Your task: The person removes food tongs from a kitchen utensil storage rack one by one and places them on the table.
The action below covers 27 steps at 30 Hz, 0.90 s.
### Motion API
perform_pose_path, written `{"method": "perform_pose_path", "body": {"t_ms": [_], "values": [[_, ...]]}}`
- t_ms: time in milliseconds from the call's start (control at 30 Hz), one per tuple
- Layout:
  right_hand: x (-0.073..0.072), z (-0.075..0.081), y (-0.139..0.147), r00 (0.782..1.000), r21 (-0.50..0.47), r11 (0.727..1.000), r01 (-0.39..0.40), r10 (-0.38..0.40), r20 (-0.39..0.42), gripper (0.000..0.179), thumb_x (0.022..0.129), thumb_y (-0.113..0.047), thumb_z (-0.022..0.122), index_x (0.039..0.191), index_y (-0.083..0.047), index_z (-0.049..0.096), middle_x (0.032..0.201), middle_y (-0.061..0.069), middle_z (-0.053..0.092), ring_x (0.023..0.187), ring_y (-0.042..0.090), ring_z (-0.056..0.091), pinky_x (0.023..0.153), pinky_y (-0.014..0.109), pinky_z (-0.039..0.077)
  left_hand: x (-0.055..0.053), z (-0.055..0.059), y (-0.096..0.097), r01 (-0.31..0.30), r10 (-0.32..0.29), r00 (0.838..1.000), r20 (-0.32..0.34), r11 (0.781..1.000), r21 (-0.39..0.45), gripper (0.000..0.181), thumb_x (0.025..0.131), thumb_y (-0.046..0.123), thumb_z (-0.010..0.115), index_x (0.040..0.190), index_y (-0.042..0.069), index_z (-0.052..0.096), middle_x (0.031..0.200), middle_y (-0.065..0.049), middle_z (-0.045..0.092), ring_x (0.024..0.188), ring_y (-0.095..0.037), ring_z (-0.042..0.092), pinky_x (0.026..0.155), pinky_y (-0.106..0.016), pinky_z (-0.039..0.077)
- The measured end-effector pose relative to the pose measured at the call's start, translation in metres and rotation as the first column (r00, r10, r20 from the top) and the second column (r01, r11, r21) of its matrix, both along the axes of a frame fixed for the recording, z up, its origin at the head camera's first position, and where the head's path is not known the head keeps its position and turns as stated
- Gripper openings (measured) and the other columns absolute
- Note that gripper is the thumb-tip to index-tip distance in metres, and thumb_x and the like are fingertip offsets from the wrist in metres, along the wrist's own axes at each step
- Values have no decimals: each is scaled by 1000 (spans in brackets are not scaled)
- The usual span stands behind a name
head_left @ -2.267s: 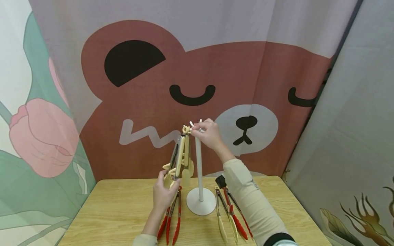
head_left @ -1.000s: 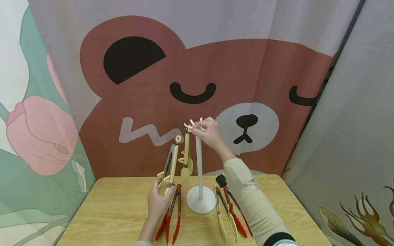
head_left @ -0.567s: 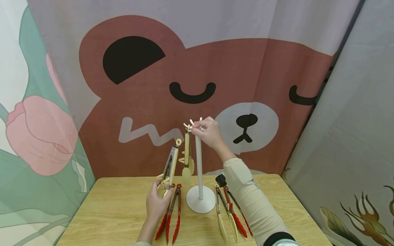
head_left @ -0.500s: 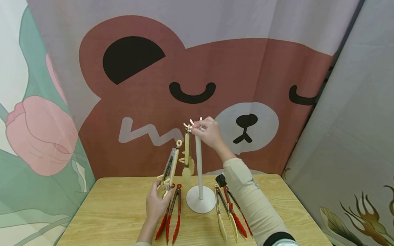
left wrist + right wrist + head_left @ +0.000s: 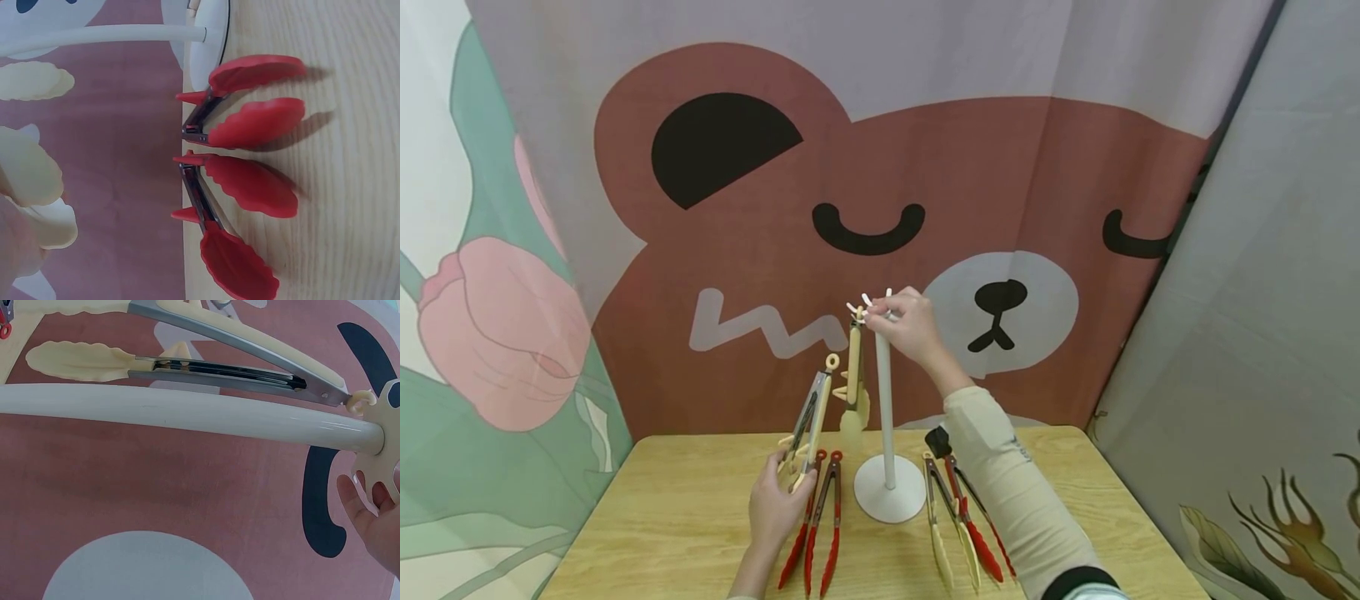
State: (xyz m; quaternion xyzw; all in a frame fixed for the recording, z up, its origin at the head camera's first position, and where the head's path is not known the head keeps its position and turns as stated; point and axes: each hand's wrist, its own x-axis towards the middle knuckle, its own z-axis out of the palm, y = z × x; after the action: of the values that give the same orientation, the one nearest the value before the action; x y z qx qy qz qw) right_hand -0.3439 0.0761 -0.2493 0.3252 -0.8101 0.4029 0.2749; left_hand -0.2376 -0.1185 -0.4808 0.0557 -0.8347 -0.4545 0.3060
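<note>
My left hand grips a pair of cream tongs by the jaw end, their ring end pointing up. In the left wrist view, fingers show at the left edge around the cream scalloped heads. A second pair of cream tongs hangs by its ring from a hook of the white stand. My right hand holds the stand's hooked top. In the right wrist view, the hanging tongs slope beside the white pole, and my right hand touches the notched top plate.
Two pairs of red tongs lie on the wooden table left of the stand's round base. To its right lie more cream tongs and red tongs, with a black piece behind them. A bear-print curtain hangs behind.
My left hand has lowered its tongs and drawn them left, so their ring is now apart from the stand's hooks. The other cream tongs stay hanging. My right hand keeps its place.
</note>
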Motion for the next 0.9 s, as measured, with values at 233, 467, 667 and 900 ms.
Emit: {"method": "perform_pose_path", "body": {"t_ms": [233,467,667,900], "values": [[-1,0,-1,1000,-3,1000,-3,2,-10,20,75,-26,62,76,-8,72,89,4,65,82,16,50,67,34,41,-3,-8,-5,17,-17,1000,-6,1000,-8,58,73,32,72,117,0,51,97,-15,58,67,-23,54,54,-29,40],[-1,-1,-1,1000,-17,1000,-1,2,14,21,75,-26,63,74,-8,72,88,4,64,82,16,49,67,34,42,-2,-10,-10,9,-8,1000,10,998,-54,59,74,34,71,115,-2,51,100,-19,58,73,-27,56,57,-37,44],[-2,-3,-1,1000,-13,1000,3,-3,9,20,75,-27,62,73,-8,71,88,3,64,82,16,49,67,34,41,-3,-14,-16,-4,7,999,41,997,-75,60,73,32,72,116,-2,51,101,-19,58,78,-30,55,61,-41,44],[-1,-1,-1,1000,-22,1000,2,-2,10,20,75,-26,63,74,-8,71,88,4,64,82,16,49,67,34,42,-5,-20,-24,-12,18,997,69,996,-92,61,71,32,74,117,0,52,111,-21,55,93,-36,54,74,-50,43]]}}
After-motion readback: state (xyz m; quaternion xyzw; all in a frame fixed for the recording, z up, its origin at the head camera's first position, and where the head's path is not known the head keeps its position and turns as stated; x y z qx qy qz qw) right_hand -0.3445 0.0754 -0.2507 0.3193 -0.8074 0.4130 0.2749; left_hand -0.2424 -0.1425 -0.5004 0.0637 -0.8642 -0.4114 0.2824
